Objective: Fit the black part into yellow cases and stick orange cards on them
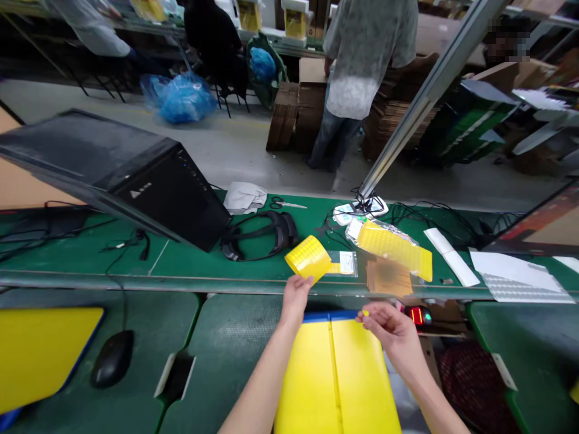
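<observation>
My left hand point(296, 296) pinches the near edge of a curled yellow sheet of stickers point(310, 258), held above the shelf edge. Between the thumb and fingertips of my right hand point(389, 325) is a small yellow sticker point(365, 313). Below both hands lies a yellow panel point(312, 374) with a blue far edge and a groove down its middle. Behind the sheet, a clear plastic bag with a white label point(347, 263) rests on the green shelf. More yellow sticker sheets point(389, 244) lie to the right, partly in plastic, above some orange-brown sheets point(389, 276).
A black computer case point(172, 193), a head strap point(260, 235), scissors point(287, 203) and a power strip point(360, 210) occupy the green shelf point(181, 265). A mouse point(113, 358) lies at left. A metal post point(420, 108) rises behind. A person point(366, 66) stands beyond.
</observation>
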Motion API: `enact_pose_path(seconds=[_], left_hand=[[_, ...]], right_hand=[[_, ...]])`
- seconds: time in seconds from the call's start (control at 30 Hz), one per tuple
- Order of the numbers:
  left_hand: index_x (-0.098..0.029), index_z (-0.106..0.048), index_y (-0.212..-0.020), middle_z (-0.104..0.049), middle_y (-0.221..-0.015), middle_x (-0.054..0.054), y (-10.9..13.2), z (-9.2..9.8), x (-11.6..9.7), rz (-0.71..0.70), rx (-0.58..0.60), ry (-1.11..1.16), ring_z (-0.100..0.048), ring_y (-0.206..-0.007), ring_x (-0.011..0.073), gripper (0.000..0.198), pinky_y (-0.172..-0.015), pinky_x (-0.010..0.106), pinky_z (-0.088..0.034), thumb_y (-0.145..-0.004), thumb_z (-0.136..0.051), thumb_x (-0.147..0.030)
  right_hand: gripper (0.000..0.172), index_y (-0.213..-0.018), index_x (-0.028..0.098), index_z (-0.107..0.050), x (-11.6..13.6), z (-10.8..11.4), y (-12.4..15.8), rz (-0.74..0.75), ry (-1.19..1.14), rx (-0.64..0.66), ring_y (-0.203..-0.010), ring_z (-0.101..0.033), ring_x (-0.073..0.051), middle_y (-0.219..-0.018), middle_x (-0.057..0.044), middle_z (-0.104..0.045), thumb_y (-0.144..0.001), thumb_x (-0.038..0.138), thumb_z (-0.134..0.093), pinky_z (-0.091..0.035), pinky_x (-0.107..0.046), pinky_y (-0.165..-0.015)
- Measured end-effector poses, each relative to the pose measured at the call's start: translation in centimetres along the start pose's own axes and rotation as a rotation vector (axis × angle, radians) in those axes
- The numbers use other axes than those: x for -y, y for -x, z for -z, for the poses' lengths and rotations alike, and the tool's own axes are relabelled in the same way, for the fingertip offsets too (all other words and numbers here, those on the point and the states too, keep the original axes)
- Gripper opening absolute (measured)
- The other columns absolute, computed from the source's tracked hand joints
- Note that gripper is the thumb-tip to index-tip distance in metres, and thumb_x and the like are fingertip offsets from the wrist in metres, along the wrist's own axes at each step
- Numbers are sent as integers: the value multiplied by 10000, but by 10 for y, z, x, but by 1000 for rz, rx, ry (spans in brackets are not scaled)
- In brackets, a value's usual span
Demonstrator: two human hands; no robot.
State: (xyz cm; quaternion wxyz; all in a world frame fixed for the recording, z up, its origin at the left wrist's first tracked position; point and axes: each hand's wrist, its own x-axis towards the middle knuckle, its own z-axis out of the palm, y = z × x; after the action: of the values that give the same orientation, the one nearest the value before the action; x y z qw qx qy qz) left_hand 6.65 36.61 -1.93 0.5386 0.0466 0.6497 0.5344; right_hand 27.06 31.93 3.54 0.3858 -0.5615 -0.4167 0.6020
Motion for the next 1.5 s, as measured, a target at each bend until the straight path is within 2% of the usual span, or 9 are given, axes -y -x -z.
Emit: enact_pose_path(seconds=[0.13, 0.3, 0.47, 0.57, 0.67, 0.83, 1.03, 1.23, 1.5], left_hand=[[-199, -596, -986, -667, -985, 20, 87, 59, -2, -227, 139, -158, -633, -881, 132, 254, -881, 259, -469, -752, -692, -184], [-184, -644, -846, -668, -822, 24, 206, 113, 45, -141, 571, -573, -624, -775, 161, 88, -703, 241, -470, -805, -593, -244], [-171, -623, -663, -619, -664, 14, 261, 143, 94, -177, 476, -669, -574, -654, 151, 153, -628, 224, -424, -796, -570, -227], [-167, -648, -695, -634, -655, 18, 268, 158, 104, -125, 373, -528, -585, -646, 162, 187, -619, 229, -443, -790, -623, -327], [-160, -667, -721, -663, -649, 29, 270, 166, 108, -80, 298, -364, -614, -636, 177, 229, -608, 241, -476, -762, -667, -385], [-169, -656, -739, -671, -645, 31, 268, 173, 118, -97, 302, -360, -644, -635, 189, 264, -619, 269, -514, -799, -627, -424], [-164, -500, -1276, -642, -1170, 131, 239, 185, 129, -569, -11, -803, -616, -1080, 272, 497, -943, 437, -502, -854, -570, -416], [-134, -394, -1357, -527, -1313, 174, 207, 176, 139, -466, 40, -851, -527, -1222, 294, 561, -1004, 458, -477, -885, -526, -408], [-236, -356, -1404, -437, -1441, 123, 205, 169, 150, -440, 84, -736, -433, -1328, 262, 494, -1078, 463, -420, -932, -477, -316]], right_hand=[[212, -899, 202, -649, -12, 6, 75, -78, 1, 163, -749, -686, -161, -805, -35, -707, -794, 371, -725, -520, -254, -699], [352, -1162, 266, -489, -32, -9, 158, -159, 208, 406, -648, -649, -149, -748, 45, -614, -836, 183, -591, -512, -275, -655], [340, -1085, 253, -564, -46, -18, 206, -53, 603, 501, -752, -633, -174, -775, 21, -669, -791, 85, -533, -467, -278, -716], [6, -802, 190, -603, -54, -27, 217, -109, 563, 378, -647, -611, -157, -693, -3, -658, -804, 194, -600, -424, -240, -604], [188, -651, 168, -584, -63, -37, 220, -203, 418, 303, -563, -559, -136, -599, -8, -617, -786, 283, -645, -387, -233, -544], [214, -677, 168, -553, -70, -45, 217, -280, 195, 328, -515, -514, -118, -576, 11, -579, -761, 321, -678, -411, -239, -531], [150, -733, 187, -580, -76, -47, 194, 6, 688, 168, -635, -516, -145, -697, 0, -554, -869, 240, -548, -379, -265, -591], [150, -804, 210, -674, -92, -69, 188, 266, 1170, -69, -1073, -507, -291, -1116, -109, -550, -869, 159, -549, -408, -410, -806], [193, -733, 219, -695, -109, -87, 190, 343, 1205, -264, -1336, -371, -323, -1389, -83, -472, -873, 170, -572, -338, -515, -986]])
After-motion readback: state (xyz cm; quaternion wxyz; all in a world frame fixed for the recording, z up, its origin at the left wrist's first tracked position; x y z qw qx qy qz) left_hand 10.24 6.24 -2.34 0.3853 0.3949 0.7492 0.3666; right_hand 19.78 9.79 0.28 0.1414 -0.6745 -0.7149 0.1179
